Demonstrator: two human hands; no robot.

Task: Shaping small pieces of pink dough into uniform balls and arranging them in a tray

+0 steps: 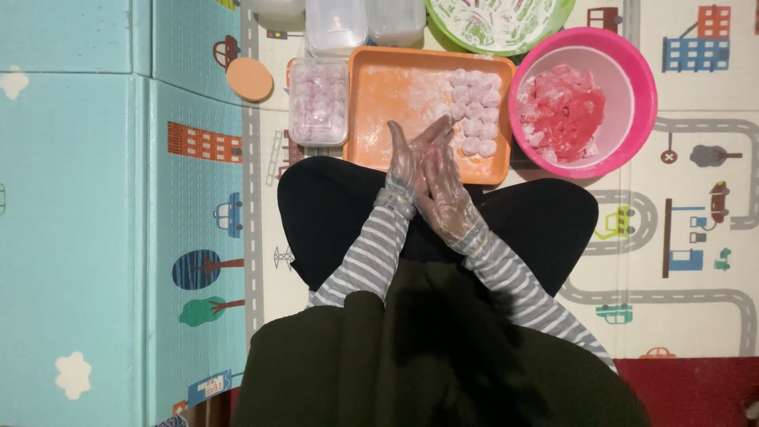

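My left hand [405,162] and my right hand [444,190], both in clear plastic gloves, are pressed palm to palm over the near edge of an orange tray [395,87]. Whatever lies between the palms is hidden. The tray is dusted with white flour. Several pale pink dough balls [476,111] sit in rows on its right side. Just right of the tray, a pink bowl [632,63] holds a red-pink soft mass [565,111]. To the tray's left, a clear plastic box [319,101] is filled with more pale pink balls.
A green bowl [553,20] dusted with flour stands behind the tray, with two clear containers [336,24] to its left. A round orange disc [249,79] lies on the patterned play mat [696,205]. My black-clad knees [332,213] sit under my arms.
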